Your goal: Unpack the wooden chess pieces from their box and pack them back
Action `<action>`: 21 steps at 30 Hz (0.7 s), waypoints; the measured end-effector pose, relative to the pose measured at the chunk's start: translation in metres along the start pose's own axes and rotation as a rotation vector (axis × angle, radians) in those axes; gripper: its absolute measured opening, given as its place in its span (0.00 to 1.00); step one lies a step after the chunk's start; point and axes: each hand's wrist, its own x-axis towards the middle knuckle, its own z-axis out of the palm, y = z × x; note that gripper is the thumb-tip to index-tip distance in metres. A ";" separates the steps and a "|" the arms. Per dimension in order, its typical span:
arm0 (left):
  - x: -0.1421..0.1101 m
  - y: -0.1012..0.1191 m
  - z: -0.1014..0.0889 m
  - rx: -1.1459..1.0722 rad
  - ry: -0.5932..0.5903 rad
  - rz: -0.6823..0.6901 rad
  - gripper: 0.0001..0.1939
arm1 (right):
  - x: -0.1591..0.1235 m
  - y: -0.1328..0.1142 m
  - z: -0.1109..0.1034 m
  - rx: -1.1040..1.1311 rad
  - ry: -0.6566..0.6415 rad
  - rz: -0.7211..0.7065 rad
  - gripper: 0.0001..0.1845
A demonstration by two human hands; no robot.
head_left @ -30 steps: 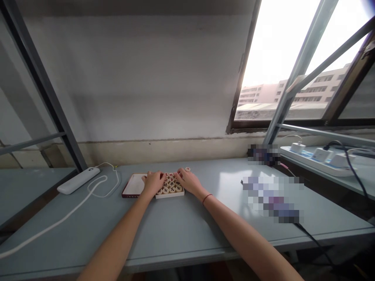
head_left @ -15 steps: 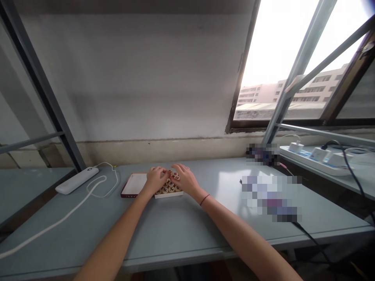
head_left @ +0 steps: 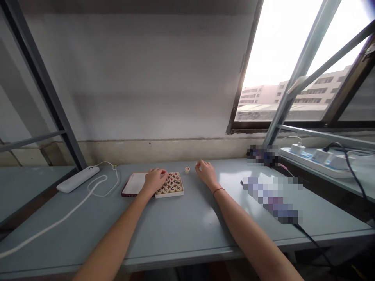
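A small white box [head_left: 170, 192] packed with several round wooden game pieces [head_left: 173, 183] sits on the grey table [head_left: 175, 222]. Its dark red lid [head_left: 133, 184] lies just left of it, white inside up. My left hand [head_left: 155, 180] rests curled on the box's left edge, fingers on the pieces. One loose piece [head_left: 187, 170] lies on the table right of the box. My right hand [head_left: 206, 172] is right of that piece, fingers curled in a pinch; what it holds is too small to make out.
A white power bank [head_left: 77, 179] with a white cable [head_left: 96, 187] lies at the left. A power strip with plugs [head_left: 319, 159] and dark cables [head_left: 310, 236] lie at the right. A metal frame post [head_left: 43, 86] stands left; a window [head_left: 293, 70] is at the right.
My right hand has left the box and moved right, past the loose piece. My left hand stays on the box's left side.
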 end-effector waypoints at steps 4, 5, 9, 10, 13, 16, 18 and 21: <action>-0.001 0.000 0.000 0.085 -0.012 -0.039 0.17 | -0.003 0.010 0.011 -0.096 -0.170 0.054 0.07; -0.001 0.000 0.000 0.101 -0.010 -0.045 0.17 | -0.003 0.010 0.012 -0.092 -0.174 0.049 0.07; -0.002 0.000 0.000 0.133 -0.001 -0.062 0.17 | -0.002 0.005 0.014 -0.052 -0.205 0.009 0.07; -0.002 0.001 -0.001 0.135 -0.002 -0.067 0.18 | -0.002 0.003 0.014 -0.044 -0.213 -0.001 0.07; -0.004 0.002 -0.002 0.142 -0.010 -0.082 0.18 | -0.003 0.000 0.014 -0.030 -0.226 -0.018 0.06; -0.005 0.003 -0.002 0.156 -0.027 -0.079 0.18 | -0.004 -0.003 0.011 -0.023 -0.207 -0.028 0.06; -0.005 0.003 -0.001 0.176 -0.027 -0.071 0.19 | -0.004 -0.007 0.007 -0.021 -0.128 -0.041 0.07; -0.003 0.003 0.000 0.218 -0.013 -0.053 0.18 | -0.006 -0.025 0.000 -0.020 0.014 -0.077 0.09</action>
